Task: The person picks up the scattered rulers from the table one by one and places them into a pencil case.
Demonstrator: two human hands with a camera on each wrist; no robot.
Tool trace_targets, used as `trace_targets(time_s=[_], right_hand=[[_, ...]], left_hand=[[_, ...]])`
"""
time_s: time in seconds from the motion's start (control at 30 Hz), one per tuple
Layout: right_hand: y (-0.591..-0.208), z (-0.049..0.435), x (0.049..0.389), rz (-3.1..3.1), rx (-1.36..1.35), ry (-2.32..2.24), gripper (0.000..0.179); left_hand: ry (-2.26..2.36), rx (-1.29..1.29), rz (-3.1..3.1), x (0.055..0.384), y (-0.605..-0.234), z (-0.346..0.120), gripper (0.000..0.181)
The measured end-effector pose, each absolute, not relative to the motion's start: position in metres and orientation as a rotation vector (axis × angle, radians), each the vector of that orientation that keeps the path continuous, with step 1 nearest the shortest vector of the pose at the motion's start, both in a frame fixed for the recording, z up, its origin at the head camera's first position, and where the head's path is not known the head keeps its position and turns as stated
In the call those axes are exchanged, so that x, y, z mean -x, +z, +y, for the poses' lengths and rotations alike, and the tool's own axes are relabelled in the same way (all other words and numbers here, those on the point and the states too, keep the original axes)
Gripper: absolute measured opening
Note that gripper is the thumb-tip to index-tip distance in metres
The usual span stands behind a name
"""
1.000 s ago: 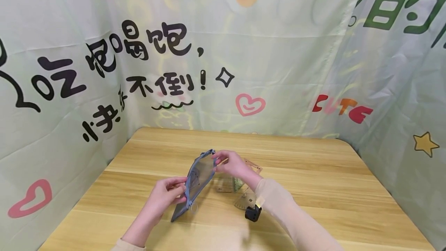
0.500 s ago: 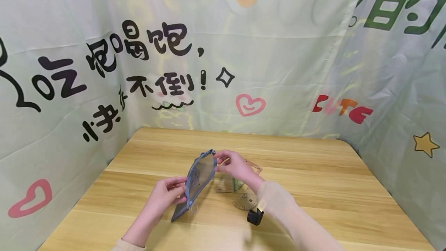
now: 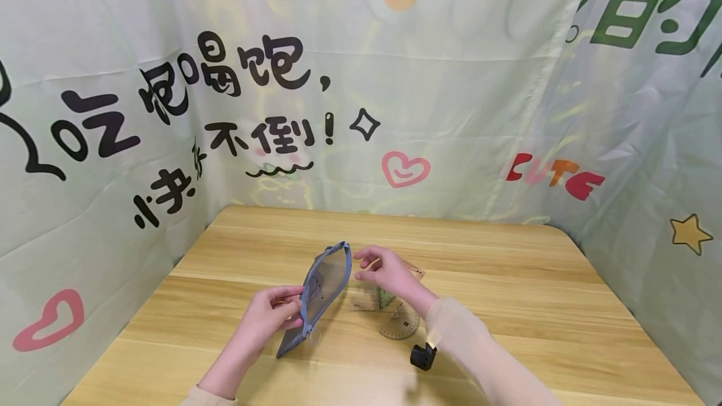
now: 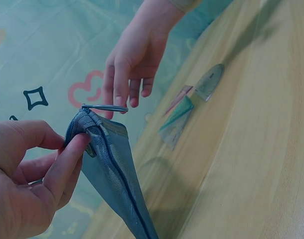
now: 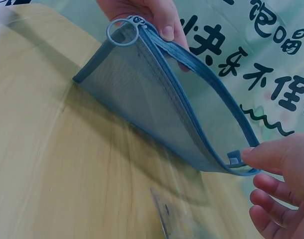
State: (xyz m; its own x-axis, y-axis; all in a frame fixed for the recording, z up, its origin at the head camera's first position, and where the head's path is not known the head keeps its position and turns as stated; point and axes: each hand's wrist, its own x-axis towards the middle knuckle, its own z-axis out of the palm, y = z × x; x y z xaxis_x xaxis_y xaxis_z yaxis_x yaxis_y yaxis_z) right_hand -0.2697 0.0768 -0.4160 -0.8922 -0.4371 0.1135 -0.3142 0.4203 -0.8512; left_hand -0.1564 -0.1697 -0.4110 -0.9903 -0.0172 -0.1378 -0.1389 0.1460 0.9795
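Observation:
A blue-edged mesh zipper pouch point(image 3: 329, 281) stands tilted on the table with its zipper spread open. My left hand point(image 3: 269, 311) pinches its near end between thumb and fingers, beside the zipper pull ring point(image 5: 108, 36). Just off the pouch's far end is my right hand point(image 3: 389, 270), fingers loosely bent and holding nothing; a small gap shows in the head view. Under and beside the right forearm lie a clear protractor point(image 3: 402, 324), a green set square point(image 3: 385, 297) and a pinkish one point(image 3: 418, 273), partly covered by the hand.
The wooden table point(image 3: 507, 281) reaches back to printed cloth curtains point(image 3: 350, 80) on the far and both sides. A black wrist camera point(image 3: 422, 356) hangs under the right sleeve.
My right hand has let go of the pouch's far end and drawn back slightly to the right. The left hand and the pouch stay in place.

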Motion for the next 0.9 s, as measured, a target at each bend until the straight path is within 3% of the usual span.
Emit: trace_targets(time_s=[0.9], right_hand=[[-0.428,0.099,0.265,2.569,0.742,-1.406,0.036]], left_hand=[[2.002,0.212,2.31,0.157,-0.412,-0.167,0.039]])
